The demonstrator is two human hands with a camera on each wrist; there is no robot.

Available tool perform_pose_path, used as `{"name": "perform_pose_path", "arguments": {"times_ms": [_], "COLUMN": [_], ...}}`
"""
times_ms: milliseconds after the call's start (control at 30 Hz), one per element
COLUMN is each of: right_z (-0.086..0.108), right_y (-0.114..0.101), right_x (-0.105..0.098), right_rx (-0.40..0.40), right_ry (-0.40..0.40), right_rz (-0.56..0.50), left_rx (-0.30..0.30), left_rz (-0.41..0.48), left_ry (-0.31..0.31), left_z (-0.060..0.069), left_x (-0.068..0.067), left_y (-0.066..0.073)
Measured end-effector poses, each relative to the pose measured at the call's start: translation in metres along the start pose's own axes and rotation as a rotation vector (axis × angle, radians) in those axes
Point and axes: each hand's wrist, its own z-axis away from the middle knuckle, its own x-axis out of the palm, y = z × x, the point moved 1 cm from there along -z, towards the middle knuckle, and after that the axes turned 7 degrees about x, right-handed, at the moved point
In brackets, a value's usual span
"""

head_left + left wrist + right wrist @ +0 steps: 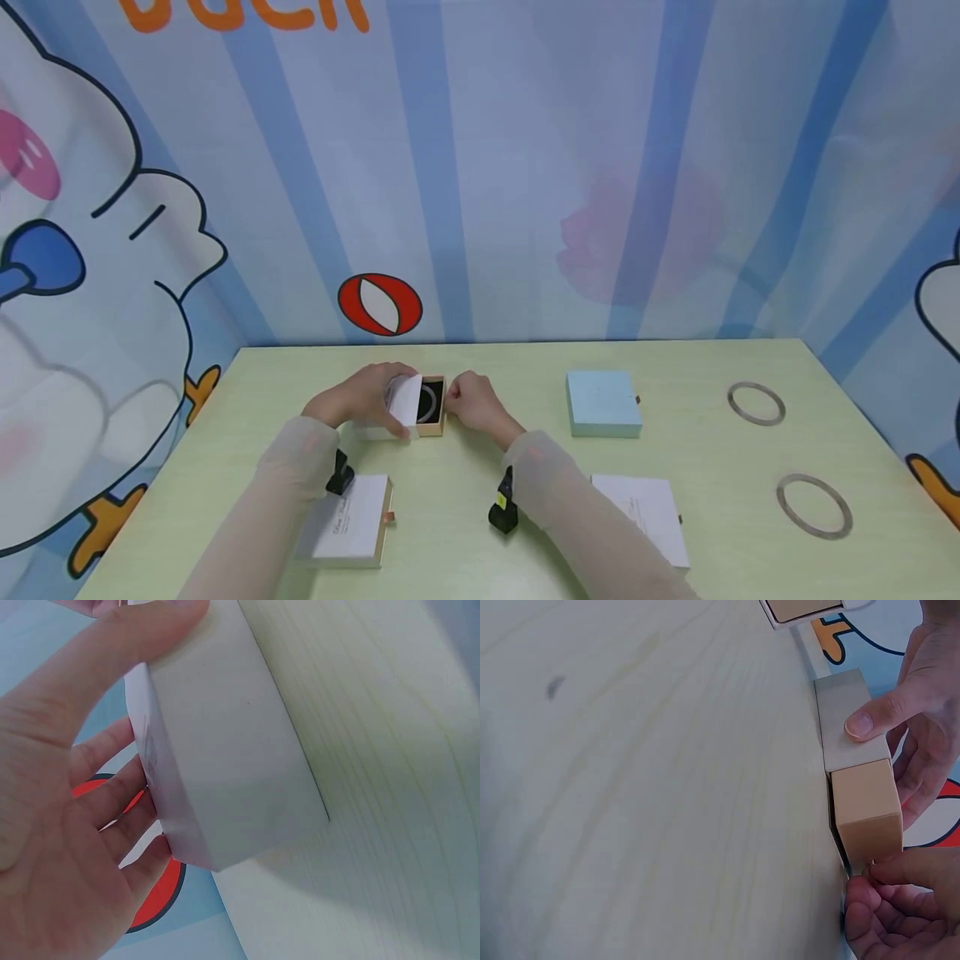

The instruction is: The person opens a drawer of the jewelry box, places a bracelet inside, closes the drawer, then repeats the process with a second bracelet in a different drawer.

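Leftmost, a big cartoon figure [75, 375] on the backdrop [525, 167] is cut off by the edge of the head view, and the orange lettering [217, 18] above loses its upper part. At the near left lies a white box [352, 517] with a ribbon tab [388, 517] on its right side; the left forearm [255, 517] hides part of it. Beyond it, the left hand [367, 400] grips a white cover [406, 404] between thumb and fingers, covering much of its left part. From the cover's right end a tan drawer [431, 430] stands partly out, and in its dark lining only part of a pale ring [432, 403] shows. Against the drawer's right end, the right hand [477, 404] has thumb and forefinger pinched together, apparently on a pull tab, though the fingertips mostly hide it. Farther right, a light-blue box [602, 400] sits at the far side, while a white box [648, 508] nearer is half covered by the right forearm [600, 533]. At the right lie two grey rings, one far [761, 422], one near [807, 478].
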Motion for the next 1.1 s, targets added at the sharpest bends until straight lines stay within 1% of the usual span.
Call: {"name": "perform_pose_path", "arguments": {"times_ms": [167,333,600,700,1100], "right_z": [0.001,-0.001,-0.002,-0.002,-0.003], "right_y": [-0.002,-0.002,-0.003,-0.004,-0.006], "right_x": [0.002,0.005,0.006,0.007,0.011], "right_rx": [0.003,-0.007,0.017,0.012,0.006], "right_ry": [0.008,0.02,0.013,0.013,0.015], "right_rz": [-0.009,-0.008,-0.004,0.004,-0.008], "left_rx": [0.005,0.008,0.004,0.003,0.04], "left_rz": [0.014,0.001,-0.028,-0.035,-0.006], "left_ry": [0.003,0.005,0.007,0.003,-0.003], "left_z": [0.001,0.0,-0.001,-0.001,-0.003], "left_x": [-0.001,-0.002,-0.001,-0.001,-0.001], "left_y": [0.001,0.001,0.001,0.002,0.002]}}
